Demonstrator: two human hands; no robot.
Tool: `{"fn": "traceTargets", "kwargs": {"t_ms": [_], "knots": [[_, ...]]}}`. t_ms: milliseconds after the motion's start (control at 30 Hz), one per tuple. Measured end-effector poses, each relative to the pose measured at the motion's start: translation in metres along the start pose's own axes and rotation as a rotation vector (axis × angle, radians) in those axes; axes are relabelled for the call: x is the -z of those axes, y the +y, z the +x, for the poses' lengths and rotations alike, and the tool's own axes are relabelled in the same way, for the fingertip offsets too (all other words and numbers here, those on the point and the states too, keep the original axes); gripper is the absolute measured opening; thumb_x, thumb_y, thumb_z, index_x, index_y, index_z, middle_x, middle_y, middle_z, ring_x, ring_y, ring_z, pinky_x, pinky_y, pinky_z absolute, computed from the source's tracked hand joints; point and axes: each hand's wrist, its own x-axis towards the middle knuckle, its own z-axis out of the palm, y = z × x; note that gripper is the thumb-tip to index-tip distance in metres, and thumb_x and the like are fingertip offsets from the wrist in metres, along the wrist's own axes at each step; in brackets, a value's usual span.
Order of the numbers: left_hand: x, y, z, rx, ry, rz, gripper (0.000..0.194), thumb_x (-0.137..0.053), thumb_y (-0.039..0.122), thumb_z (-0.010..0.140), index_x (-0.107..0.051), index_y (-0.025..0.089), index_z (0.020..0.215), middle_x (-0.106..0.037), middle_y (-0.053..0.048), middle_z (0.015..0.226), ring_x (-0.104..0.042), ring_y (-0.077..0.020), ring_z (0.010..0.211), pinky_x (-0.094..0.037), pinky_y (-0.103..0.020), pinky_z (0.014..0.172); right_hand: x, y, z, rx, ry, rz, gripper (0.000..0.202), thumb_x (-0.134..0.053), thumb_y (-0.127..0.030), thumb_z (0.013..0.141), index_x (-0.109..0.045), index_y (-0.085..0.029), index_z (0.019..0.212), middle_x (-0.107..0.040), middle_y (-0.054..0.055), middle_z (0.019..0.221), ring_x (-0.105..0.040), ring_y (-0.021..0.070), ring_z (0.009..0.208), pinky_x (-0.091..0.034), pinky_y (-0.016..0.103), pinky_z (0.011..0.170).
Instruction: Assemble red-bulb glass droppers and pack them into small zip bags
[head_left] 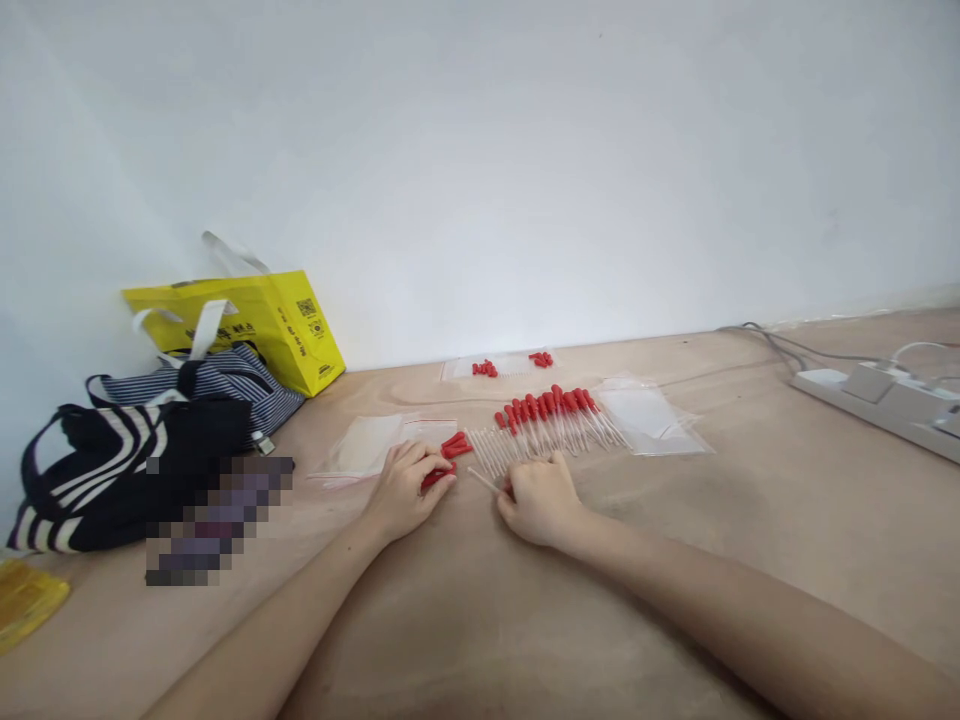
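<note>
The right hand (pixel 538 497) pinches a thin tube (pixel 484 479). Just left of that grip, the left hand (pixel 415 484) half-curls over a red cap (pixel 432 479); I can't tell if it's held.

Pale, plain wall (pixel 525 180) across the upper half of the frame, marked at upper left by a faint diagonal line and lit softly and evenly. A smooth brown surface (pixel 712 620) fills the lower half, meeting the wall along an edge that rises slightly rightward. 1 yellow bag (pixel 315 340) stands at middle left; 1 white power strip (pixel 825 385) lies at middle right.
</note>
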Motion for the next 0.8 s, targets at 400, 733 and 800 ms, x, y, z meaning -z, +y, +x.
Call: {"fn": "traceTargets", "kwargs": {"t_ms": [400, 733, 800], "knots": [[0.006, 0.03, 0.001, -0.082, -0.151, -0.242, 0.014, -0.045, 0.023, 0.081, -0.058, 0.023, 0.084, -0.061, -0.002, 0.085, -0.051, -0.0172, 0.085, -0.033, -0.035, 0.08, 0.011, 0.072, -0.02, 0.152, 0.01, 0.369, 0.014, -0.063, -0.028, 0.065, -0.053, -0.019, 0.067, -0.056, -0.002, 0.064, -0.048, 0.0099, 0.058, -0.033, 0.02, 0.052], [-0.014, 0.039, 0.0, 0.033, -0.046, -0.094, 0.016, -0.054, 0.035, 0.075, -0.063, 0.024, 0.083, -0.061, -0.002, 0.085, -0.051, -0.0192, 0.081, -0.029, -0.037, 0.075, -0.01, 0.058, -0.021, 0.127, 0.148, 0.266, 0.01, -0.049, -0.022, 0.079, -0.05, -0.018, 0.07, -0.058, 0.003, 0.074, -0.051, 0.016, 0.075, -0.032, 0.028, 0.066], [-0.018, 0.04, 0.001, 0.054, -0.027, -0.097, 0.013, -0.051, 0.029, 0.078, -0.062, 0.023, 0.077, -0.062, -0.001, 0.081, -0.052, -0.0182, 0.08, -0.028, -0.036, 0.075, -0.013, 0.057, -0.023, 0.131, 0.169, 0.327, 0.009, -0.045, -0.019, 0.081, -0.048, -0.018, 0.073, -0.058, 0.002, 0.075, -0.051, 0.0148, 0.073, -0.032, 0.028, 0.066]]}}
